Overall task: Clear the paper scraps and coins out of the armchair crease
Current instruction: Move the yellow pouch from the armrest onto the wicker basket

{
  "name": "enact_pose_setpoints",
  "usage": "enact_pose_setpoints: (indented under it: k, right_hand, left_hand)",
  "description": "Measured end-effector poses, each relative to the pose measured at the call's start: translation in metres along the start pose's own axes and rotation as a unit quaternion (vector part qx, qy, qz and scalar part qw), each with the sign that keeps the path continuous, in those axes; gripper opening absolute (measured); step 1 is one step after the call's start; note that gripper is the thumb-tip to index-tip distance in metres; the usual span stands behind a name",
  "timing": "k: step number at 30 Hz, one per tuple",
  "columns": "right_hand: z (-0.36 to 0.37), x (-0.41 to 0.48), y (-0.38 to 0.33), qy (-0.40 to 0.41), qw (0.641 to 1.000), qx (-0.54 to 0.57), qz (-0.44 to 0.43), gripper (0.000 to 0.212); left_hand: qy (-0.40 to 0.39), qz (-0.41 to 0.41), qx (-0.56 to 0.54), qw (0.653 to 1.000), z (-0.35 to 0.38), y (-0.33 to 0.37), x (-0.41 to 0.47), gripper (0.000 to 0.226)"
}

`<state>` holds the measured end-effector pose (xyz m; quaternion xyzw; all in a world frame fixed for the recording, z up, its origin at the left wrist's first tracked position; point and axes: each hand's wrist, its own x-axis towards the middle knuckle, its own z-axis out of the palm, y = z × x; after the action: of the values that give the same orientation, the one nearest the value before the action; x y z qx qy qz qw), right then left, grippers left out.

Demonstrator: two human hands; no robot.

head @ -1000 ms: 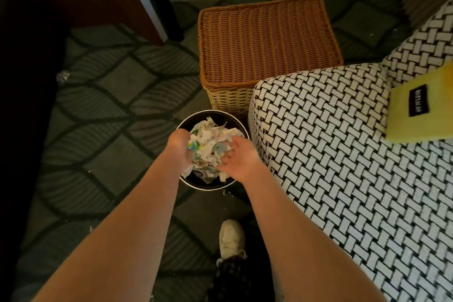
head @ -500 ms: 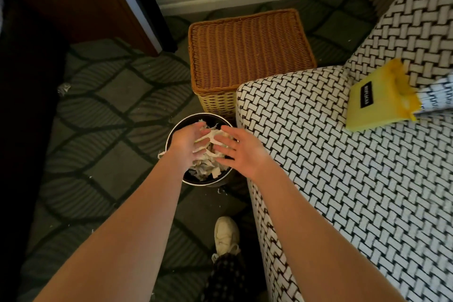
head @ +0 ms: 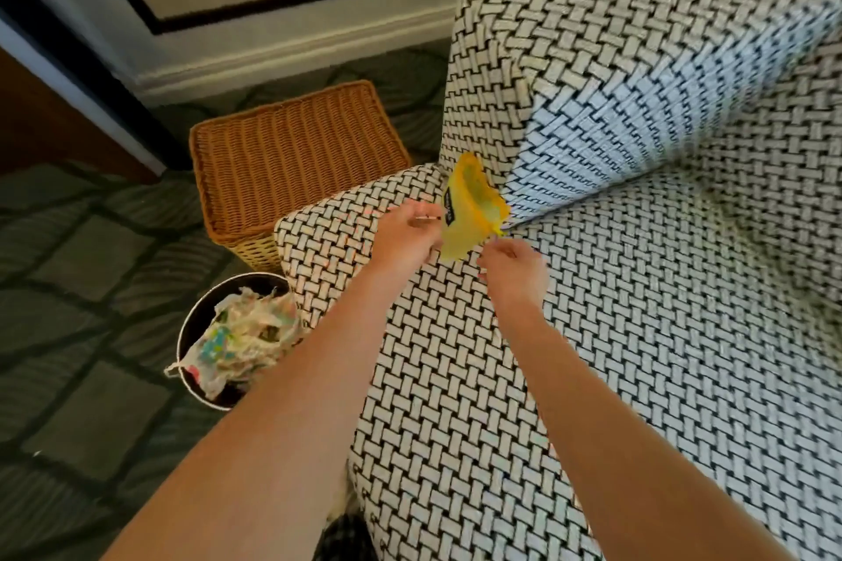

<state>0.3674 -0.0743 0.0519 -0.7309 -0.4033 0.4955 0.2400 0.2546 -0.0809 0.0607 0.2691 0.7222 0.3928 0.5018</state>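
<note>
Yellow pouch point(head: 467, 214): probably soft, light, floppy; left hand point(head: 403, 239) grips its edge, right hand point(head: 515, 266) beside, hold unclear.

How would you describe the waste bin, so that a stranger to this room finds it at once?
Start at the black-and-white woven armchair. On the carpet beside its seat stands a square wicker basket; nearer the camera is the bin. It is round and dark with a pale rim, overflowing with torn paper scraps.

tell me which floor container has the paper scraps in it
The round dark bin beside the armchair, heaped with paper scraps. The wicker basket behind it shows only a closed woven top.
</note>
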Motion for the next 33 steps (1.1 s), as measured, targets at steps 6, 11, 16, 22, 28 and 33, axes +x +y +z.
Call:
enact_pose_setpoints:
  k: [6,11,16,22,28,33]
  right_hand:
    - [-0.012,0.012,0.001,0.009,0.969,-0.133,-0.209,0.024]
    - [-0.019,0.017,-0.006,0.009,0.929,-0.206,-0.306,0.016]
    - [-0.019,0.014,-0.015,-0.031,0.850,-0.344,-0.397,0.024]
    - [-0.017,0.021,-0.029,0.000,0.800,-0.444,-0.404,0.019]
    - [-0.011,0.031,-0.046,0.016,0.791,-0.478,-0.381,0.025]
    - [0.005,0.030,-0.066,0.014,0.771,-0.535,-0.346,0.032]
  left_hand:
    - [0.053,0.076,0.179,0.979,0.025,-0.010,0.001,0.028]
    - [0.087,0.131,0.251,0.955,0.035,-0.010,0.001,0.037]
    - [0.122,0.199,0.267,0.935,0.031,-0.012,-0.006,0.023]
    - [0.143,0.161,0.221,0.951,0.024,-0.008,-0.015,0.013]
    - [0.107,0.209,0.246,0.940,-0.006,-0.012,-0.018,0.012]
    - [0.088,0.223,0.255,0.937,-0.055,-0.016,-0.007,0.008]
